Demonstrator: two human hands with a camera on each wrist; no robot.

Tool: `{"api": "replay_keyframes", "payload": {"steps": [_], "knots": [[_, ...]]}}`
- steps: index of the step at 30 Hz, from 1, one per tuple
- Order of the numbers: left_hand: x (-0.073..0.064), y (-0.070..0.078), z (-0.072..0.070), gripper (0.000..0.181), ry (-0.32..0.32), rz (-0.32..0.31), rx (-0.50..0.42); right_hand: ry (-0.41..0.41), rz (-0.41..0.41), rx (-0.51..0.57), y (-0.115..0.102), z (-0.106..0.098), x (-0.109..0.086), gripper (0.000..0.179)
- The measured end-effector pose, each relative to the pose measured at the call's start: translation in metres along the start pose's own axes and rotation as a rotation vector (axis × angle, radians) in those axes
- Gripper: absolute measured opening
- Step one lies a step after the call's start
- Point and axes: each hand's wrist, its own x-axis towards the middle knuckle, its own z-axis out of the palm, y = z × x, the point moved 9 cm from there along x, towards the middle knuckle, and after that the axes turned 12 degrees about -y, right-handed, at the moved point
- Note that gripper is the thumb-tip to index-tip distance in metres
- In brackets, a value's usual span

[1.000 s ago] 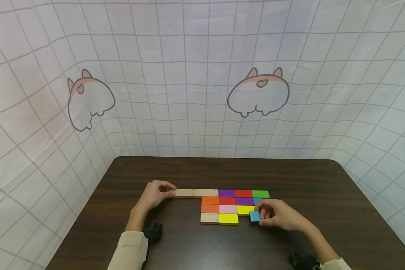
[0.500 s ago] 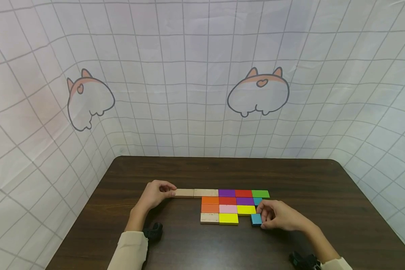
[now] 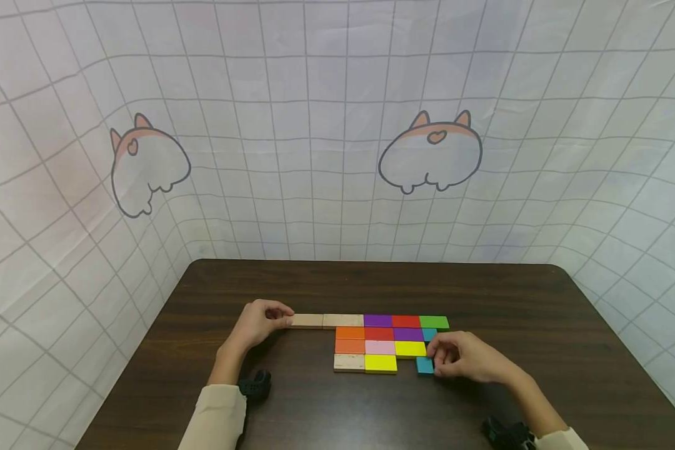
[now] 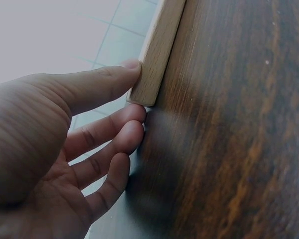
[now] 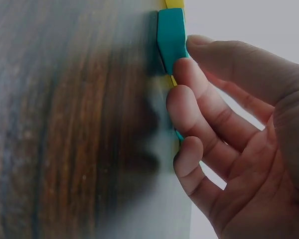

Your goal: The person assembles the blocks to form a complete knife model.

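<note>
My left hand [image 3: 263, 326] is at the left end of the back row, holding the end of a plain wooden block [image 4: 158, 59]. In the left wrist view its thumb lies against the block's side, and the other fingers are bent by the end face. My right hand [image 3: 465, 357] holds a small teal block [image 3: 424, 366] by its right side, thumb and fingertips at the edge. That block lies at the front right, just below a yellow block [image 3: 410, 349] and a little right of the front yellow block [image 3: 380, 364]. In the right wrist view, the teal block [image 5: 171, 40] is beside the thumb tip.
Flat blocks form several touching rows: purple [image 3: 378, 321], red [image 3: 406, 322] and green [image 3: 434, 323] at the back, then orange [image 3: 350, 347], pink [image 3: 379, 347] and a plain one [image 3: 349, 364]. The dark wooden table [image 3: 315, 412] meets a gridded white curtain [image 3: 326, 231].
The teal block first shifted slightly right and toward me, away from the yellow block, then a little left. My right hand moved with it. My left hand has kept its place.
</note>
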Motion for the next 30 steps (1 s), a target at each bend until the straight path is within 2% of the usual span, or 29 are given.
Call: {"api": "replay_keyframes", "payload": {"steps": [13, 30], "knots": [[-0.001, 0.001, -0.001, 0.008, 0.002, -0.003, 0.002, 0.019, -0.015, -0.082, -0.007, 0.005, 0.007, 0.015], [-0.001, 0.001, -0.001, 0.009, -0.005, -0.006, 0.007, 0.062, 0.042, -0.218, -0.022, 0.009, 0.023, 0.009]]}}
